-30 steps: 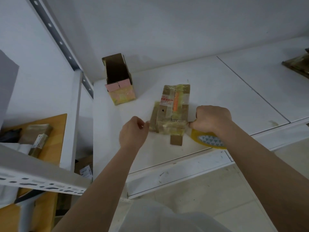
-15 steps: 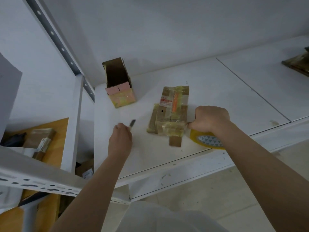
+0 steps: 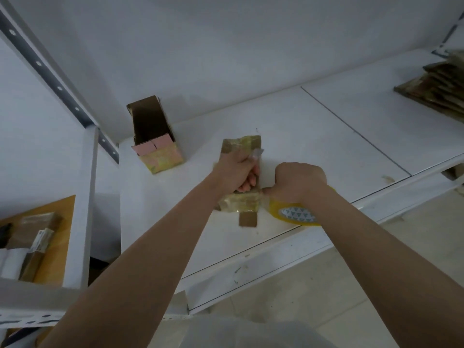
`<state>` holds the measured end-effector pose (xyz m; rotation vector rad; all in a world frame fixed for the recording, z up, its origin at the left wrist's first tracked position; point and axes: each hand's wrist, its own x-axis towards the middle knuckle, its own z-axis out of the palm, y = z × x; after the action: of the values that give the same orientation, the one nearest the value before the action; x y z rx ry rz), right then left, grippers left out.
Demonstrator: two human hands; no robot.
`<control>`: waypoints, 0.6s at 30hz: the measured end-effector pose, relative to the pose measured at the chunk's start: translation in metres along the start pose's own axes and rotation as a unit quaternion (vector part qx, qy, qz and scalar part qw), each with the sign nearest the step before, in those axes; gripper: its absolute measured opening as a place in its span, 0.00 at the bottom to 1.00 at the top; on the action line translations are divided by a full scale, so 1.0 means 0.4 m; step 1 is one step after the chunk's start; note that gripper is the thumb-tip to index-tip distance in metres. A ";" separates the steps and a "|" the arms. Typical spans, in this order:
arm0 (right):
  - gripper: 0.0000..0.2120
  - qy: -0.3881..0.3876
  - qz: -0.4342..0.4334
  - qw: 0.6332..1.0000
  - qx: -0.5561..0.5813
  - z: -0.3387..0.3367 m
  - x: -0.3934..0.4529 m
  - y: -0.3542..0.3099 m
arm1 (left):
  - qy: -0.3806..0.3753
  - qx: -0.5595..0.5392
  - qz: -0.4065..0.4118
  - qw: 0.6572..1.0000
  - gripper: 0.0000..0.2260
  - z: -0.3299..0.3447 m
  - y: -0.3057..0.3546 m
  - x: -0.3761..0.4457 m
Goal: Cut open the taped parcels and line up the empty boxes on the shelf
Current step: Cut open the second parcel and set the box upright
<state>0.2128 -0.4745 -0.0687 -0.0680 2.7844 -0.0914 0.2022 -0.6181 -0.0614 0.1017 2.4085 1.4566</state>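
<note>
A: Where is the taped parcel (image 3: pixel 241 172) in the frame?

B: Near the middle, lying flat on the white shelf (image 3: pixel 313 136). It runs from just above centre down toward the front edge, with a bare cardboard flap sticking out at its lower end.

A: And the left hand (image 3: pixel 237 169)?

B: It lies on top of the parcel's middle, fingers curled round a small cutter (image 3: pixel 256 156). The pale blade tip shows past the knuckles, over the upper right part of the parcel. The blade is blurred, so I cannot say whether it touches the tape.

A: So the grip on that side is grasping the cutter, not the parcel?

B: Yes, clenched round the cutter, with the parcel directly beneath the hand and reaching out above and below it.

A: The right hand (image 3: pixel 298 182)?

B: Just right of the parcel's lower half. Its fingers are curled on a roll of yellowish tape (image 3: pixel 293 213), which sits under the wrist at the parcel's lower right corner. The thumb reaches to the parcel's right edge.

A: Anything else on the shelf?

B: An opened box (image 3: pixel 155 136) stands upright in the upper left, well apart from the parcel, its pink inner flaps folded down. A stack of flattened cardboard (image 3: pixel 437 91) lies at the far right edge.

A: And lower left?

B: A wooden bench (image 3: pixel 62 222) carrying more wrapped parcels (image 3: pixel 35 237).
</note>
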 end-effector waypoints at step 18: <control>0.16 -0.105 -0.032 0.981 0.159 -0.035 -0.034 0.109 | -0.158 0.129 0.049 0.978 0.19 -0.020 0.005 -0.007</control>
<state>0.2194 -0.4295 -0.0541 -0.0810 2.5216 -0.5136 0.2022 -0.6248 -0.0556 0.4816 2.3366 1.0606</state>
